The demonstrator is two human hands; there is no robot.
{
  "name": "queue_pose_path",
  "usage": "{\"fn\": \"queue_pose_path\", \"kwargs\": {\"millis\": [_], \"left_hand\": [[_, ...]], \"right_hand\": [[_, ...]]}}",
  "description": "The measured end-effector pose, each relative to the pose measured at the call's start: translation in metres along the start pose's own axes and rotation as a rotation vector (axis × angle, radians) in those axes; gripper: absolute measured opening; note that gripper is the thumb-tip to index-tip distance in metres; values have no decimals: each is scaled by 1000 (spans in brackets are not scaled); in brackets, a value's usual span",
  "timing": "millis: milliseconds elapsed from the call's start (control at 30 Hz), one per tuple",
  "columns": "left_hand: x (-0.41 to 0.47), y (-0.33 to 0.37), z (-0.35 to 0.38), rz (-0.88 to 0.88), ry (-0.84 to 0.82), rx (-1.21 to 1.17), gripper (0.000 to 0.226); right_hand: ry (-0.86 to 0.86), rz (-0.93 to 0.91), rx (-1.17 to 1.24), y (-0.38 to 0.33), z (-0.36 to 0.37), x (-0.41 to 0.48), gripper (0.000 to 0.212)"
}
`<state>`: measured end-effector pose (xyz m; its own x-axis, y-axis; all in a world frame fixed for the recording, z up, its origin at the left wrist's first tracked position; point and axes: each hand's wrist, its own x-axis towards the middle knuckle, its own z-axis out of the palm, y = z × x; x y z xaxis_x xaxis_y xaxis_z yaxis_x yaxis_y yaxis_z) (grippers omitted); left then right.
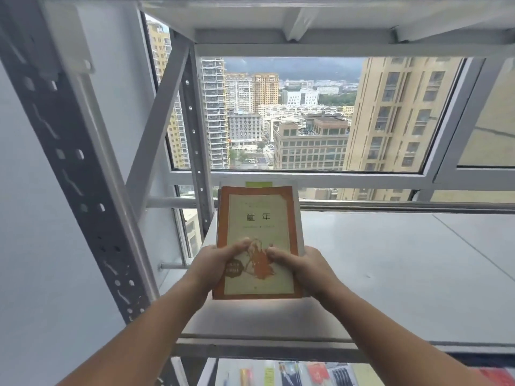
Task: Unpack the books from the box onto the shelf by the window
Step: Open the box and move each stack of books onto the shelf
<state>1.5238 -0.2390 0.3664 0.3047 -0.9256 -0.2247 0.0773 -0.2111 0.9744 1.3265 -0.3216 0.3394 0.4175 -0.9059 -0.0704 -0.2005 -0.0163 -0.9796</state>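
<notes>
A stack of books [257, 218] lies flat at the left end of the grey shelf board [390, 274] in front of the window. The top book has an orange border and a cream cover with an orange drawing. White and green books show beneath it at the far edge. My left hand [214, 263] grips the stack's near left side, thumb on the cover. My right hand [301, 266] grips the near right side the same way. The box is out of view.
A perforated grey metal upright [75, 168] stands at the left, with a diagonal brace [158, 118] behind it. Another shelf board [306, 20] is overhead. The window frame [320, 176] runs behind. On the lower shelf, several books [301, 374] stand in a row.
</notes>
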Motion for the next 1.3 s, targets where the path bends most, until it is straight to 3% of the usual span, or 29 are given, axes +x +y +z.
{"fn": "queue_pose_path", "kwargs": {"millis": [67,167,233,400,567,733,900,1133,1300], "left_hand": [[7,6,-1,-124,13,0,35],[16,3,-2,-271,22,14,36],[20,0,-6,-303,40,39,37],[25,2,-13,-223,175,309,32],[18,2,-14,-152,182,616,36],[11,0,-13,-3,209,651,24],[-1,5,-4,106,172,761,41],[-24,11,0,176,138,911,58],[-76,15,9,246,160,1099,47]], "right_hand": [[-31,193,-52,-9,1,9,76],[-130,412,-29,-16,3,15,56],[-129,446,-32,-16,2,16,49],[-119,465,-140,-22,3,21,65],[-43,408,-427,-33,3,17,80],[-21,229,-936,-34,-4,19,82],[-2,90,-969,-43,-6,4,93],[-15,-67,-958,-58,-6,-27,75],[-70,-183,-1001,-64,-7,-53,68]]}}
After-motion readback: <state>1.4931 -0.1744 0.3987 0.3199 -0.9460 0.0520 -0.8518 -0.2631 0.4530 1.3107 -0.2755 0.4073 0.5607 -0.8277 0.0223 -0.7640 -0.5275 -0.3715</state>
